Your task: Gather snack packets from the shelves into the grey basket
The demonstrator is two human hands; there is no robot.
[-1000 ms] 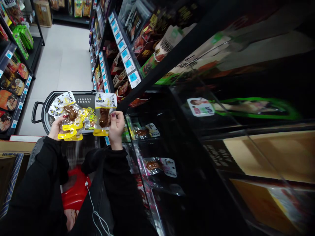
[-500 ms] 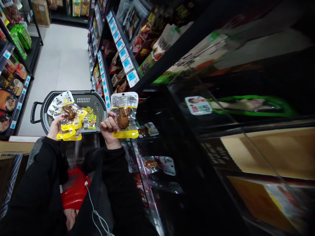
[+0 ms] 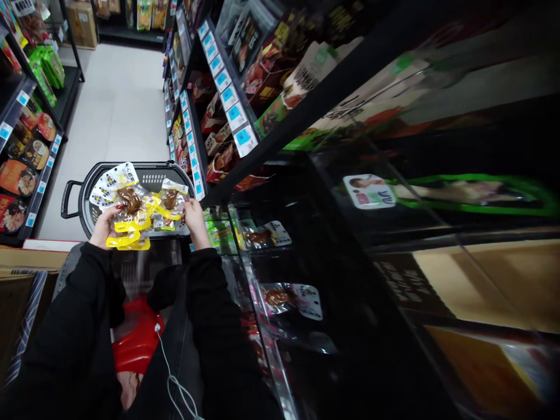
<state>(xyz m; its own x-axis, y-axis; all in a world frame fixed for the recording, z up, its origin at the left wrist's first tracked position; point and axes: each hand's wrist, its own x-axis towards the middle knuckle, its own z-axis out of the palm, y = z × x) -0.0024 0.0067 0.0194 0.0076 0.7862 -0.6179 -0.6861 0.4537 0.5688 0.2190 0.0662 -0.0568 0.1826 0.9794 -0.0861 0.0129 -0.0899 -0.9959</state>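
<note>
My left hand [image 3: 103, 227] grips a fanned stack of snack packets [image 3: 130, 201], clear vacuum packs with white tops, yellow bottom bands and a brown piece of food inside. In my right hand [image 3: 195, 219] is a single snack packet [image 3: 171, 199] of the same look, held by its edge over the basket. The grey plastic basket [image 3: 89, 175] with a black rim and side handle sits below both hands. Other yellow packets lie in it, mostly hidden behind the held ones.
Shelves with price tags [image 3: 227, 96] run along the right. On the near rack lie single packets [image 3: 280, 296] in black compartments with clear dividers. Another shelf [image 3: 32, 175] lines the left of the pale floor aisle [image 3: 109, 99]. A red stool [image 3: 139, 341] and a white cable [image 3: 168, 367] are near my legs.
My right hand has brought its packet left and inward, from beside the basket to over it, turning it as it moved. My left hand keeps its stack; the view has shifted slightly.
</note>
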